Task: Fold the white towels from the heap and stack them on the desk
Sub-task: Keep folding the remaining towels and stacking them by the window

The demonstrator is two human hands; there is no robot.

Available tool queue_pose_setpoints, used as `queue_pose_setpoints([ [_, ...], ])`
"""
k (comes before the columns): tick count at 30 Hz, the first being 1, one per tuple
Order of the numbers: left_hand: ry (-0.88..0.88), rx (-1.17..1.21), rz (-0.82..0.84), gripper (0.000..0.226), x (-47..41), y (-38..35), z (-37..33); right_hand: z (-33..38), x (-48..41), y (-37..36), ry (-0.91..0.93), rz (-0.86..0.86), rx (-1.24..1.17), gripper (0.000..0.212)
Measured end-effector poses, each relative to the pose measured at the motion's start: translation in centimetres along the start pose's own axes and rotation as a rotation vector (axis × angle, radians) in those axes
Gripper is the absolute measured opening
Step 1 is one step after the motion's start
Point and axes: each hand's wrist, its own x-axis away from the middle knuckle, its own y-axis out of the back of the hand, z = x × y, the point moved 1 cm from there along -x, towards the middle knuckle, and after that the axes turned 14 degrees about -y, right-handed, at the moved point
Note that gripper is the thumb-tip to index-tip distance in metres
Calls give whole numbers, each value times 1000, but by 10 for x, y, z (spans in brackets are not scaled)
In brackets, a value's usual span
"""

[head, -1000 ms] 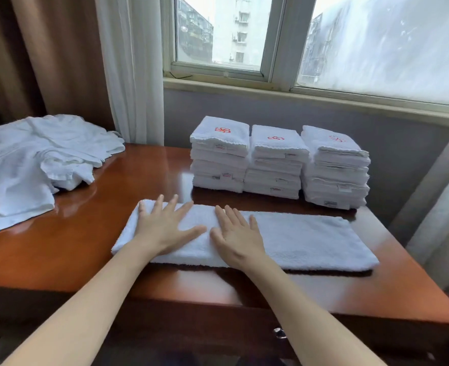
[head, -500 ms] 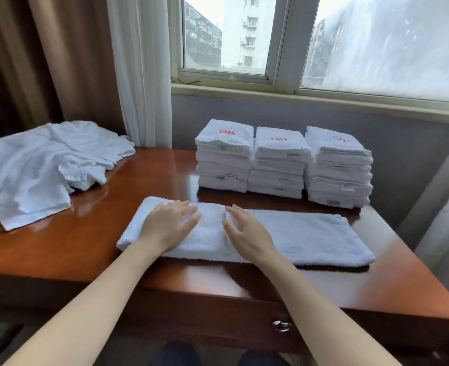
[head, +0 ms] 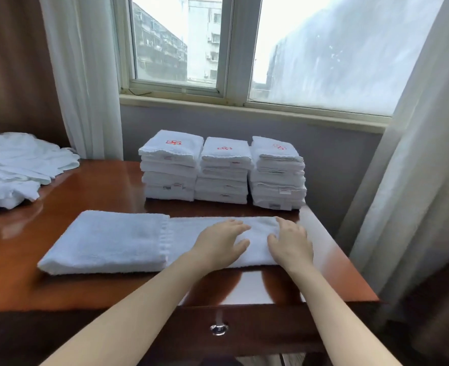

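Head view, item one: towel (head: 107,241), on the desk (head: 86,186) under both hands, doubled over left of them. Left hand (head: 219,243) flat, right hand (head: 290,241) loose-fingered at the towel's end, close together, placed, I judge, for folding inward. Stacks (head: 223,170) just beyond; heap (head: 15,165) far left.

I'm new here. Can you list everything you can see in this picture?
Towel being folded: one, white, flat across the desk front, left part doubled over.
Stacks of folded towels: three, white, red emblems on top, side by side at the desk's back.
Heap of unfolded towels: one, white, desk's far left.
Desk: one, glossy reddish-brown wood.
Drawer knob: one, silver, desk front.
Window: one, pale frame, behind the desk.
Curtains: white sheers either side, brown one far left.
Left hand: one, bare, resting on the towel's right part.
Right hand: one, bare, resting at the towel's right end.
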Motion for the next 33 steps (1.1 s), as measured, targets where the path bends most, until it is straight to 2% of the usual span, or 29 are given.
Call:
queue_pose_setpoints([
  [4,-65,25,91,49,-19,-20,-12,-12,-11,4,-66,91,110,54],
  [8,-149,-25,133,51,-24,-34,-10,-9,-19,7,-64,196,9,53],
  [13,-83,112,50,49,-27,-40,-3,0,-21,20,-74,331,-210,33],
  [15,-18,285,22,43,-28,-34,-7,4,-20,26,-39,341,-382,45],
  [18,157,803,-120,33,-31,-6,-22,14,-15,33,30,268,-607,65],
  [19,209,900,-176,33,-32,7,-23,21,-11,36,68,258,-672,67],
  [21,295,1000,-240,39,-30,33,-19,40,-1,42,158,294,-829,50],
  [22,320,1034,-252,48,-28,45,-15,50,4,43,198,332,-907,46],
  [25,367,1080,-276,69,-15,81,5,82,17,39,228,423,-987,50],
  [29,462,1076,-278,46,17,123,36,125,36,29,340,436,-972,46],
  [31,509,969,-318,35,34,140,53,146,47,22,408,462,-980,37],
  [33,562,862,-365,33,53,153,69,167,59,15,470,471,-983,40],
])
